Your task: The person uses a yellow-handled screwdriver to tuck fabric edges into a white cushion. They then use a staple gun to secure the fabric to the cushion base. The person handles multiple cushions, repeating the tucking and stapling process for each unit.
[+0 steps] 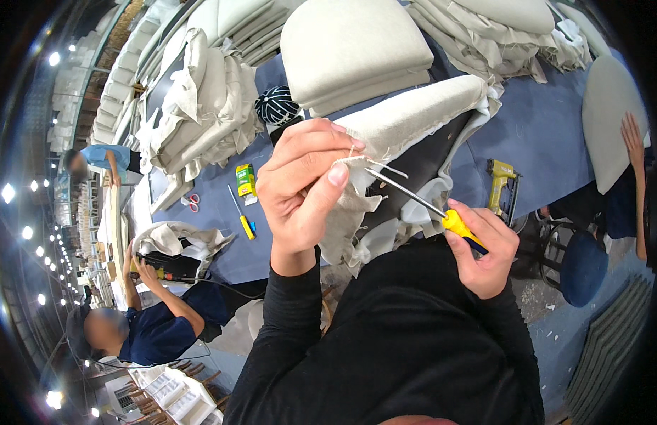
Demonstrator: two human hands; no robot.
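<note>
My left hand [304,188] is raised over the table, thumb and fingers pinching the frayed edge of beige upholstery fabric [343,216]. Loose threads stick out of that edge. In my right hand [490,251] is a screwdriver [457,224] with a yellow and dark handle. Its thin metal shaft points up and left, and the tip meets the fabric close to my left fingertips. Behind the hands a partly covered seat cushion [431,106] lies tilted, its dark underside showing and white lining hanging along its side.
A stack of beige cushions [353,53] stands behind. To the right lies a yellow staple gun [503,185]. Another screwdriver [241,212], red-handled scissors [192,202] and a green-yellow box [246,183] lie to the left. Co-workers are at both sides; one works on a cushion [174,244].
</note>
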